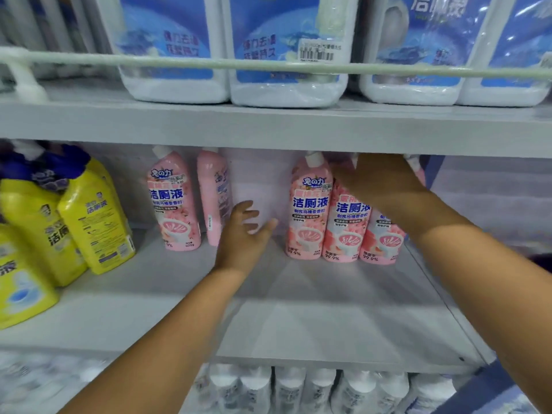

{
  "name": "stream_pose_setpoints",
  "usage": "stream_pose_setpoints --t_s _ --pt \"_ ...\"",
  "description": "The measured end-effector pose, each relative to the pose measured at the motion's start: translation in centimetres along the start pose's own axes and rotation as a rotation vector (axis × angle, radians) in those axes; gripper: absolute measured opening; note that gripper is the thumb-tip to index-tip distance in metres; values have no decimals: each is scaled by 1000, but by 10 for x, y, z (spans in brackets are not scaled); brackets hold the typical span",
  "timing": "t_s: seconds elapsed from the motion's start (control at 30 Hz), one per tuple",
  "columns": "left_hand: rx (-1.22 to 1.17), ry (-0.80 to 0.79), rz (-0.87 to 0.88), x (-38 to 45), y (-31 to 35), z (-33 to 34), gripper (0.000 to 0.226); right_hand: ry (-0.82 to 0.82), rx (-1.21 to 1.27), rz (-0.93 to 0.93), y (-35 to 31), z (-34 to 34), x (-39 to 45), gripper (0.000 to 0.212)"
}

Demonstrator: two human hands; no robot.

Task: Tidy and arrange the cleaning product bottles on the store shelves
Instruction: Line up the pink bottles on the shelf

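While hands (385,189) reach, glossy pink bottles (307,210)

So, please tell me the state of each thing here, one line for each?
Left hand: open, holds nothing.
Right hand: laid over the tops of the right pink bottles.
Turned pink bottle: upright, label facing sideways.
Yellow bottles: leaning.

- grey metal middle shelf (298,309) fills the centre, pretty plain
- upper shelf (209,124) runs across at 12 o'clock, pale guard rail (209,62) along its front
- back panel (260,180) is pale, kinda washed-out light
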State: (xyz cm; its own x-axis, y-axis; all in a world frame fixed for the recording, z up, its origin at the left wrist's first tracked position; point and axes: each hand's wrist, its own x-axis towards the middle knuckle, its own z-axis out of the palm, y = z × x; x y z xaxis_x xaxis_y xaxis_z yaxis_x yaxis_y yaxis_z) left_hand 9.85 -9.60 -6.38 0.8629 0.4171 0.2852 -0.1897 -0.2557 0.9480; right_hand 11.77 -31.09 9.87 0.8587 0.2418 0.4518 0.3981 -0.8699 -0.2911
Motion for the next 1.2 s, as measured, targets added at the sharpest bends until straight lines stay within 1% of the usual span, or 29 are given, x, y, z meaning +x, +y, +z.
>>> stream_pose_setpoints --t_s 0.07,0.1,0.17,0.2,0.23,0.3,0.33,0.4,0.47,0.53,0.6,0.7,0.77,0.8,0.83,0.93,1.0,1.07,1.2 --pt "-26 104 51 5 5 -36 43 204 -76 -63 -18 25 -10 37" --pt "-17 154 77 9 7 -55 40 259 -45 -95 -28 39 -12 41" --pt "27 262 125 17 9 -95 36 321 106 -168 -44 67 -11 41" --pt "59 318 149 22 9 -113 35 311 227 -188 -55 80 -8 39" --pt "87 362 164 27 9 -129 33 246 365 -180 -68 93 -5 39" --pt "104 395 188 36 8 -150 29 39 590 -61 -94 119 -1 42" --pt "108 391 195 40 4 -156 29 -53 654 20 -107 129 5 46" --pt "99 341 171 49 -3 -164 30 -162 709 121 -124 147 21 58" --pt "73 255 143 57 -15 -169 37 -176 734 140 -139 156 36 70" --pt "56 198 130 68 -24 -174 43 -138 776 140 -149 161 51 76" --pt "61 153 106 79 -30 -179 49 -124 785 123 -157 163 63 68" --pt "79 71 36 95 -38 -182 57 -190 758 113 -163 164 72 47" --pt "83 45 -15 98 -41 -180 51 -261 783 117 -167 166 72 35" --pt "78 48 -36 96 -41 -180 46 -268 771 126 -170 167 69 33" --pt "86 57 -37 94 -41 -178 43 -252 744 132 -172 168 68 32" --pt "112 67 -21 87 -36 -178 38 -173 553 135 -178 161 58 43" --pt "116 51 -15 81 -35 -181 38 -111 464 121 -177 153 50 36" --pt "108 20 2 74 -35 -186 36 -109 465 149 -168 145 39 31" --pt "88 -45 9 65 -39 -190 37 -118 577 237 -149 126 15 42"
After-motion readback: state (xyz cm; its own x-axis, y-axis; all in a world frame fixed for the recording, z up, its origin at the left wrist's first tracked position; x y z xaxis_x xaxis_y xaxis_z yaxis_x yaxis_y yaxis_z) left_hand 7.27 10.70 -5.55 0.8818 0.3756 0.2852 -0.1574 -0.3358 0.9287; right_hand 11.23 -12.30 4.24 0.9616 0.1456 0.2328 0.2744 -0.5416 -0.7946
